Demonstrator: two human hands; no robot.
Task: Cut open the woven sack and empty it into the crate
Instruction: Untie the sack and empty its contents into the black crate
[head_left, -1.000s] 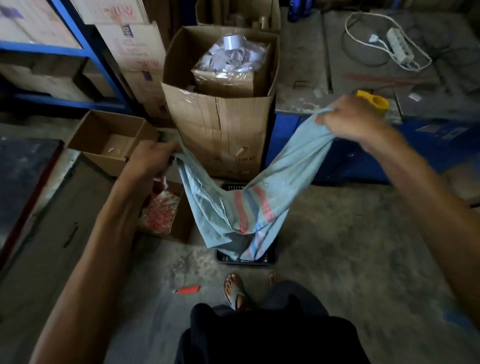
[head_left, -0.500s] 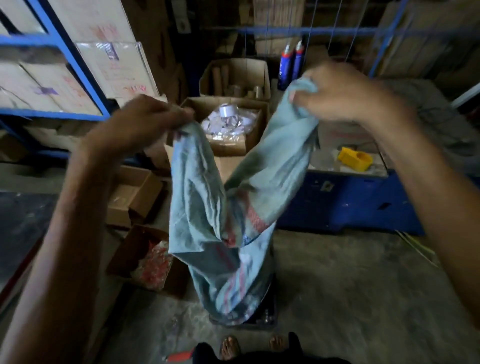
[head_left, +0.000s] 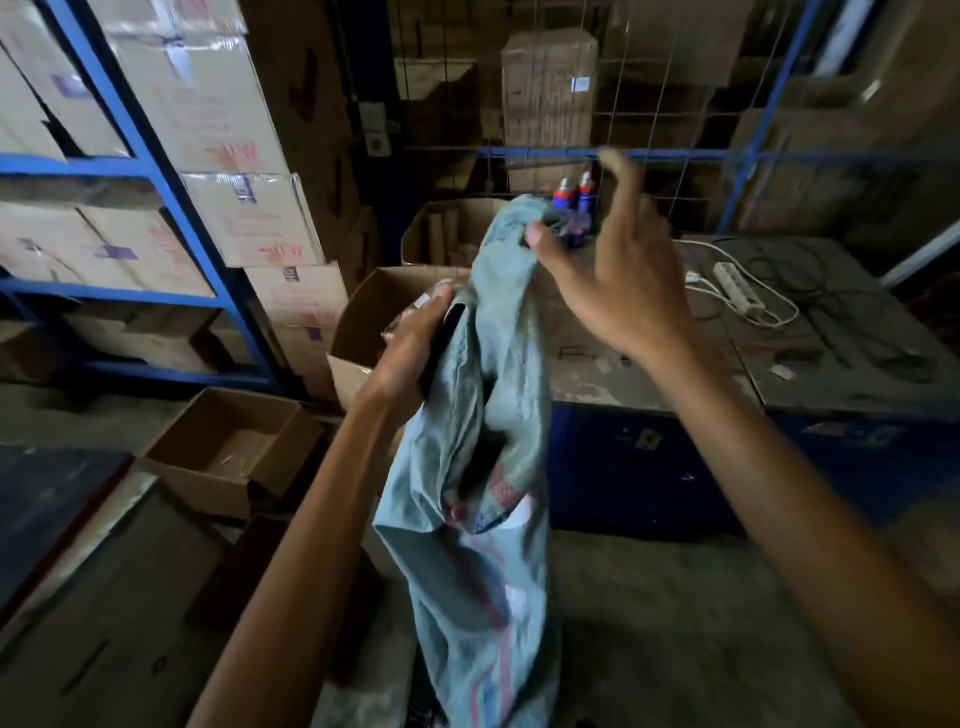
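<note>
The limp blue-grey woven sack (head_left: 467, 545) with red stripes hangs in front of me, bunched and twisted. My left hand (head_left: 415, 343) grips it about a third of the way down. My right hand (head_left: 613, 275) is higher, at the sack's top end, with the thumb pinching the cloth and the index finger lifted; it is blurred. Only a dark sliver of the crate (head_left: 418, 712) shows under the sack's lower end, and the rest is hidden.
A large open carton (head_left: 363, 317) stands behind the sack. A small open box (head_left: 228, 452) lies on the floor at left, below blue shelving (head_left: 156, 166) full of cartons. At right is a blue workbench (head_left: 649, 457) with a power strip (head_left: 737, 296) and spray cans (head_left: 571, 192).
I have lifted the sack higher and brought my hands closer together. My left hand has slid down to the sack's middle, and the right hand's fingers have loosened at the top.
</note>
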